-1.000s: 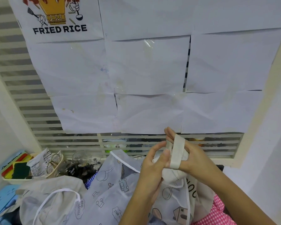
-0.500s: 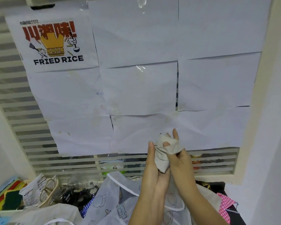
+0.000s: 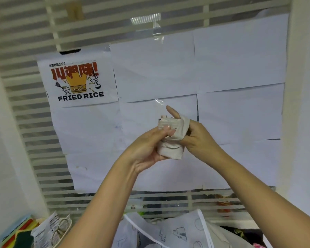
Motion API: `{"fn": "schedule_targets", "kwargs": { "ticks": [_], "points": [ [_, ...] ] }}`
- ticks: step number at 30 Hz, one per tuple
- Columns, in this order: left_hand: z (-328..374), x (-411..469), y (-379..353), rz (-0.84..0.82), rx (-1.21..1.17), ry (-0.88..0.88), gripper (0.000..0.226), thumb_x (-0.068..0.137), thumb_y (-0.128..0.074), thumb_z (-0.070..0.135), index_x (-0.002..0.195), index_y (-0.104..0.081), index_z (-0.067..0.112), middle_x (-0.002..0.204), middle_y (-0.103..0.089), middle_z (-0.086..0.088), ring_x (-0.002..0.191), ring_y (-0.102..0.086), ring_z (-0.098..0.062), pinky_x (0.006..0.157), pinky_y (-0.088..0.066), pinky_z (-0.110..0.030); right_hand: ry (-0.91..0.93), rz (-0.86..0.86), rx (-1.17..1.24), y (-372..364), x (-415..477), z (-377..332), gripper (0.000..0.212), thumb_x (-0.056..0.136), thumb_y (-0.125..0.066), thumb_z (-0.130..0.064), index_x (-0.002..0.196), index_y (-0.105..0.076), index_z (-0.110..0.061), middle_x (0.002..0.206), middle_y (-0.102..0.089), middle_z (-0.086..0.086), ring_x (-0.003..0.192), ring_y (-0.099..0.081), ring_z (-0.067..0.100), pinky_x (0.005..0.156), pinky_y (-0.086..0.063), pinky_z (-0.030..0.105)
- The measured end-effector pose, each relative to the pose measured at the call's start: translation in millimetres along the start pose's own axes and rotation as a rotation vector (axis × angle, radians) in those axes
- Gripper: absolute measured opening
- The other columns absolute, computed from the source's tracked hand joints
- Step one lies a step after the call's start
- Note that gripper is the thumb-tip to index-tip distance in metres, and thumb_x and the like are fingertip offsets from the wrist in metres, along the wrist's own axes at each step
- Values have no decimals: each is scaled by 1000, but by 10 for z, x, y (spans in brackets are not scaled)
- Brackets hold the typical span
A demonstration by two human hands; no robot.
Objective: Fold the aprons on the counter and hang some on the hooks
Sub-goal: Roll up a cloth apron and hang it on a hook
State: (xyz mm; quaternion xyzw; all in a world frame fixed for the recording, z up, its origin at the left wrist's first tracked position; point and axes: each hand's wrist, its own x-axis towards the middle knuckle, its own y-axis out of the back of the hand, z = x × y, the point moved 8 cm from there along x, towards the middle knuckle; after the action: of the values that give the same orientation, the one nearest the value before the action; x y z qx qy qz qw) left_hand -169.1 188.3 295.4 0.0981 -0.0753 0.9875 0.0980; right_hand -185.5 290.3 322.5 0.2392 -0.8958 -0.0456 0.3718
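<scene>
A soft beige apron (image 3: 170, 150), rolled into a small wrinkled bundle, is held up between both hands. The left hand (image 3: 147, 147) curls round its side, and its flat strap (image 3: 182, 127) loops over the right hand (image 3: 199, 138), which grips it.

Bare forearms (image 3: 104, 197); left hand (image 3: 147, 149), right hand (image 3: 199, 138), seemingly short-nailed.
</scene>
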Motion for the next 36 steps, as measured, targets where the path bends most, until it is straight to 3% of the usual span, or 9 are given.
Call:
{"fn": "schedule_targets", "kwargs": {
  "ticks": [4,7,12,18,22,26,29,32,36],
  "points": [
    [152,63,-159,103,-320,-147,43,89,-54,32,125,-58,8,118,-68,-10,108,-66,-22,85,-56,-38,23,233,188,77,53,-151,52,90,-61,-20,136,-44,-36,129,-61,-5,110,-61,2,93,-50,20],
    [62,114,-279,177,-537,-164,48,87,-54,31,128,-55,7,116,-68,-13,101,-69,-22,76,-59,-34,-58,381,608,128,-4,1,46,94,-53,-7,136,-50,-25,127,-63,-5,112,-62,8,95,-50,26],
    [54,190,-302,283,-600,-197,47,96,-46,34,129,-51,2,110,-69,-19,93,-71,-25,73,-60,-36,-236,186,1297,152,-5,-27,36,78,-41,4,80,-76,-6,119,-67,11,114,-61,25,105,-40,36],
    [64,289,-373,312,-511,-209,47,97,-42,43,131,-54,13,117,-69,-8,98,-69,-19,101,-40,-52,-243,187,954,389,26,-165,13,72,-64,-9,69,-76,-7,82,-71,5,81,-70,11,81,-55,21],
    [79,353,-494,284,-529,-253,45,94,-40,49,117,-61,17,112,-71,-7,94,-70,-17,105,-35,-58,-129,65,771,488,8,-261,23,77,-57,-3,94,-71,-4,104,-72,7,101,-67,15,84,-54,19],
    [254,448,-680,199,-600,-394,58,84,-47,48,132,-53,16,124,-65,-11,106,-67,-22,95,-46,-56,14,131,636,613,65,-362,28,94,-45,1,100,-71,-9,113,-70,6,111,-64,18,90,-52,26],
    [320,477,-677,187,-468,-402,68,78,-65,50,135,-51,16,125,-64,-9,109,-65,-21,96,-43,-60,89,157,423,709,109,-439,24,96,-49,-7,103,-71,-14,114,-70,-2,112,-63,12,96,-48,26],
    [330,495,-563,182,-244,-349,78,60,-86,43,128,-57,19,123,-66,-4,112,-64,-20,91,-50,-44,85,245,375,911,169,-437,17,91,-58,-11,97,-72,-4,110,-71,-7,108,-64,6,92,-50,19],
    [358,585,-465,147,-27,-317,44,73,-77,16,115,-65,11,112,-71,-8,102,-67,-19,84,-55,-30,11,337,303,1096,346,-319,17,87,-65,-16,98,-74,-7,96,-75,0,94,-70,14,89,-55,30]
  ]
}}
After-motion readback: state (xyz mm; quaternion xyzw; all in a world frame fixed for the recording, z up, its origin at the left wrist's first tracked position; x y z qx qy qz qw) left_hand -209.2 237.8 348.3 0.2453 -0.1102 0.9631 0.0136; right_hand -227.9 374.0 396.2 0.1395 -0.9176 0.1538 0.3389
